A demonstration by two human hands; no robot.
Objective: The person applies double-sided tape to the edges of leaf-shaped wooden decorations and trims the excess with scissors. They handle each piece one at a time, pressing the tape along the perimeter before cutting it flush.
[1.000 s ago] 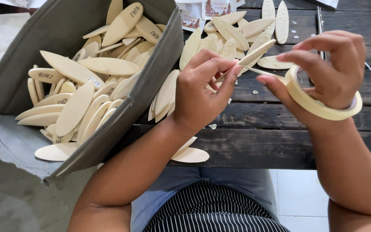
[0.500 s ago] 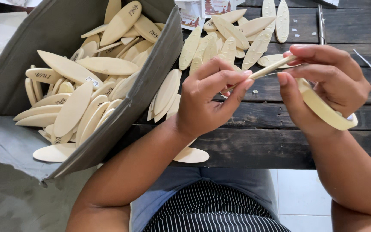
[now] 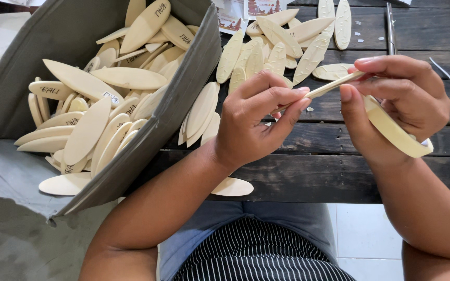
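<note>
Hands: both raised over the dark plank table, close together, near its front edge.
Left hand: fingers curled, thumb and forefinger pinching the near end of a thin wooden piece.
Right hand: thumb and fingertips pinching the far end of the same piece; a roll of pale tape sits looped round this hand at the palm side.
Wooden piece: pale, flat, seen edge-on, spanning the gap between the two hands, held clear above the table, tilted slightly up toward the right hand.
Box: grey fabric-sided box at the left, tipped toward the person, full of pale surfboard-shaped wooden pieces, some with dark lettering.
Loose pile: more of the same pieces spread on the table beyond the hands, a few leaning against the box wall.
Stray piece: one blank lies at the table's front edge, under the left wrist.
Other: thin metal rod lies on the table top right.
</note>
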